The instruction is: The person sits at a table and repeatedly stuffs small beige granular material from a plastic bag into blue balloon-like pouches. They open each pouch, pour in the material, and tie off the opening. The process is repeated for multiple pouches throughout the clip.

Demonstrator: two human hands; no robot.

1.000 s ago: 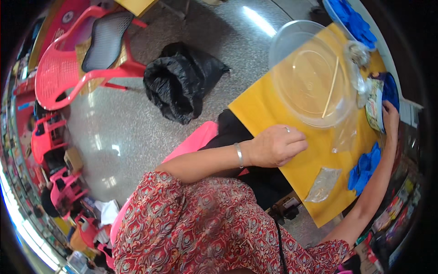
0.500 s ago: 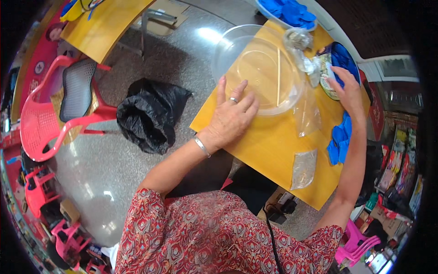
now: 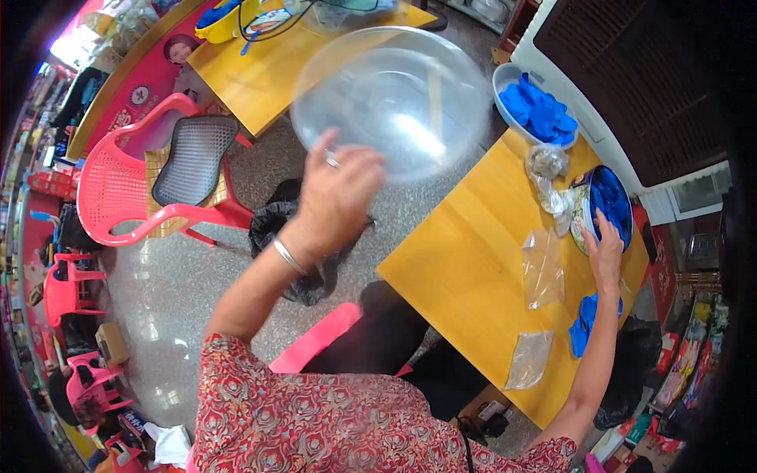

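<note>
My left hand (image 3: 339, 193), slightly blurred and wearing a ring, grips the near rim of a large clear plastic basin (image 3: 378, 102). The basin is off the table, tilted in the air above the floor; a pale stick shows faintly through it. At the table's far right, my right hand (image 3: 605, 251) is closed over the near rim of a round printed tub (image 3: 581, 211), thumb outside and fingers over the edge. Soft blue pieces (image 3: 611, 201) fill the tub. Close to my right forearm lies more crumpled blue material (image 3: 583, 325).
On the yellow table (image 3: 457, 268) lie a flat clear bag (image 3: 544, 272), a small filled clear bag (image 3: 530, 360) and crumpled plastic bags (image 3: 550, 167). A basin of blue pieces (image 3: 538, 110) stands at its far end. Leftward are a black bag (image 3: 276, 229), a pink chair (image 3: 118, 189) and another table (image 3: 244, 79).
The clear basin has left the table and moved left and up with my left hand. My right hand stays at the tub, its fingers now over the rim. The view has shifted.
</note>
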